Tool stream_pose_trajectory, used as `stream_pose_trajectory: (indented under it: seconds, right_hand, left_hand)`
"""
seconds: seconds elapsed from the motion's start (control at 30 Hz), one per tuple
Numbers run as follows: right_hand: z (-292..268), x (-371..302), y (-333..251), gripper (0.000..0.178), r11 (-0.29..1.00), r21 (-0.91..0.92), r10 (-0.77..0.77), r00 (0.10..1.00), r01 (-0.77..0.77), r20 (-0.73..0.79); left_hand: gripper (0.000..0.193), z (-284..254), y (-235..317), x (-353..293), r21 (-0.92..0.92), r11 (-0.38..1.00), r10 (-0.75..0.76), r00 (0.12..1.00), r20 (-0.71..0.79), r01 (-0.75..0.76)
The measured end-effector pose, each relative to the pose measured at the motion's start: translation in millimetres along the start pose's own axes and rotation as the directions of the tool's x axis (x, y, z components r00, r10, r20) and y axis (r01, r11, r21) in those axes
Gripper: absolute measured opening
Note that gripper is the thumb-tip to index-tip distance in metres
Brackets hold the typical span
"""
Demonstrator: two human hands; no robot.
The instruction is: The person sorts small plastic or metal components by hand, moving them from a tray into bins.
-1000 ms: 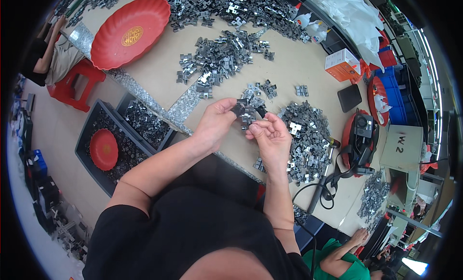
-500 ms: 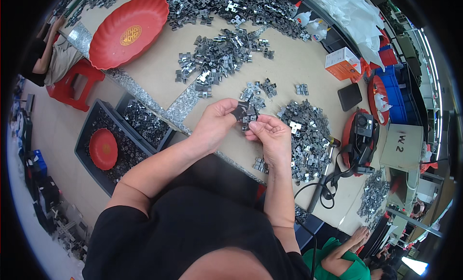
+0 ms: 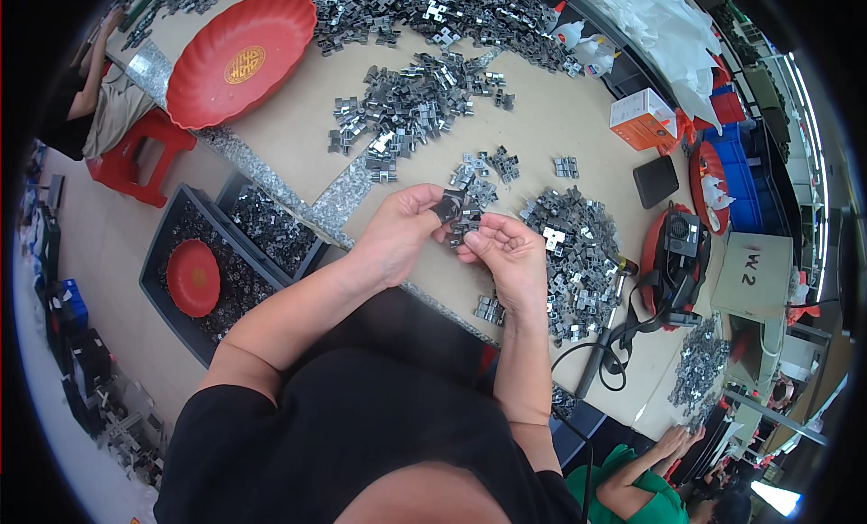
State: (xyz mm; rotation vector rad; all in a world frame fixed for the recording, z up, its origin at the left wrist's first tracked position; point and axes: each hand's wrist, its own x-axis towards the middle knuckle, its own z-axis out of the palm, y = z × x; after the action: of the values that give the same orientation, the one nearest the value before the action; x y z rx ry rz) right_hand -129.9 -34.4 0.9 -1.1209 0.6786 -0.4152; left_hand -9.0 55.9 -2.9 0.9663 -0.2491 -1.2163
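Between my two hands, above the table's near edge, is a small metal clip part (image 3: 466, 218), silvery and boxy. A flat dark piece (image 3: 449, 204) lies against it by my left fingertips; whether the two are joined I cannot tell. My left hand (image 3: 396, 235) is closed, thumb and fingers pinching the dark piece. My right hand (image 3: 512, 264) grips the clip part's lower end between thumb and forefinger, its other fingers curled. Just beyond the hands lie a few loose clip parts (image 3: 476, 183). To the right of my right hand spreads a heap of similar parts (image 3: 573, 262).
More clip parts form piles at the middle (image 3: 406, 104) and far side (image 3: 433, 14). A large red plate (image 3: 239, 64) stands far left. Below the edge sit dark bins (image 3: 167, 294). At right are an orange-white box (image 3: 643, 120) and a black cable (image 3: 623, 366). Co-workers sit at both sides.
The clip part has tilted slightly between my fingers, and my hands have barely shifted. The co-workers' hands at the upper left and lower right have moved a little.
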Motion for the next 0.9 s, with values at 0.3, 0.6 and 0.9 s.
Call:
stream_pose_trajectory:
  seconds: [0.3, 0.6, 0.9]
  right_hand:
    - [-4.2, -0.6, -6.4, 0.014, 0.992, 0.082, 0.094, 0.995, -0.097, 0.042]
    - [-3.2, -3.4, -7.5, 0.012, 0.993, 0.007, 0.114, 0.991, -0.114, 0.064]
    - [3.4, -14.1, 0.8, 0.014, 0.949, -0.303, -0.104, 0.994, 0.091, -0.026]
  left_hand:
    - [0.021, 0.5, -3.1, -3.3, 0.071, 0.985, 0.148, 0.982, 0.117, -0.157]
    - [0.031, -0.2, -1.7, -11.9, 0.197, 0.951, 0.207, 0.964, 0.168, -0.239]
    - [0.016, -17.3, -12.6, -14.2, 0.531, 0.83, 0.068, 0.975, 0.21, -0.172]
